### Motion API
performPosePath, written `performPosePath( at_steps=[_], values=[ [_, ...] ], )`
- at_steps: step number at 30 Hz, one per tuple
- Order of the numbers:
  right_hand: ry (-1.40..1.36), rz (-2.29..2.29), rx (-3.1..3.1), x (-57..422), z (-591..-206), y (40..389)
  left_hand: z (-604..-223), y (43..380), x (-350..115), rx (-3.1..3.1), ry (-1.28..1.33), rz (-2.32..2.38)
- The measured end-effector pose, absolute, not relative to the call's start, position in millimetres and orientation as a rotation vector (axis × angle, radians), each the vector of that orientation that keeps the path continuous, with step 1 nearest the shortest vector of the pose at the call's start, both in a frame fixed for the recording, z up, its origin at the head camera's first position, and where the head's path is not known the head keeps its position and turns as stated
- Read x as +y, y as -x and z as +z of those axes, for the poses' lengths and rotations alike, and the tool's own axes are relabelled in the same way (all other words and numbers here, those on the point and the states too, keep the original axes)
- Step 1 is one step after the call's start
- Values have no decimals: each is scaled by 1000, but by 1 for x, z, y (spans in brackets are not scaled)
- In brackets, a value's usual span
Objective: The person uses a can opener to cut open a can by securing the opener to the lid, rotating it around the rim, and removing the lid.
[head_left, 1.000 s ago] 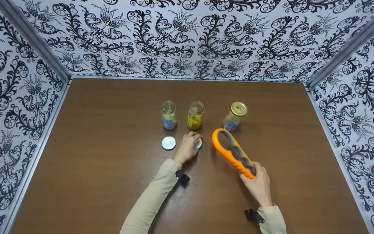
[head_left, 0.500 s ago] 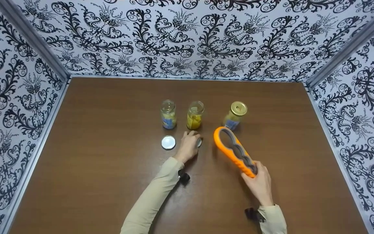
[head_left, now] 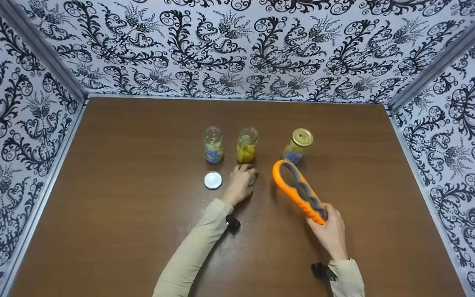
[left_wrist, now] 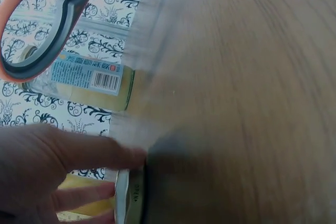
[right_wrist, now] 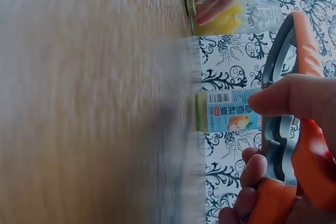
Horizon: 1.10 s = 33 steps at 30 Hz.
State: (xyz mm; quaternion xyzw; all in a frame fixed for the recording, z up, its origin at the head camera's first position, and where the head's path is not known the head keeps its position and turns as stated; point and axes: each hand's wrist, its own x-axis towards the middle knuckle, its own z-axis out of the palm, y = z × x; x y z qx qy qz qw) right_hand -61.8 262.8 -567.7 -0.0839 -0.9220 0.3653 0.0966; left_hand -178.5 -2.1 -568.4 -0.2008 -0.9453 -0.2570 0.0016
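My left hand [head_left: 239, 184] pinches a jar lid [left_wrist: 135, 198] at its rim, low over the table in front of the middle jar. The fingers hide most of the lid in the head view; whether it rests on the wood I cannot tell. My right hand [head_left: 331, 234] grips an orange-and-grey jar opener [head_left: 295, 189] by its narrow end, raised above the table. Two uncapped glass jars stand upright, the left jar [head_left: 213, 145] and the middle jar [head_left: 246, 145], with yellow contents. A third jar [head_left: 298, 145], capped in gold, stands at the right, just beyond the opener's wide end.
Another lid [head_left: 212, 180] lies with its white inside up, left of my left hand. The brown table [head_left: 118, 198] is bordered by patterned wall panels [head_left: 229, 49] at the back and both sides.
The lid in my left hand has tipped down, so its pale inside is now mostly hidden. My right hand and the opener have hardly moved.
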Motion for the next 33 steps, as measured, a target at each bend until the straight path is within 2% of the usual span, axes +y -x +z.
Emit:
performPosePath(
  at_steps=[13,33],
  values=[
    [315,1079,-2692,275,-557,59,-560,176,8,-2841,710,-901],
    [441,1006,-2626,300,-547,53,-557,188,40,-2793,672,-1058]
  ],
)
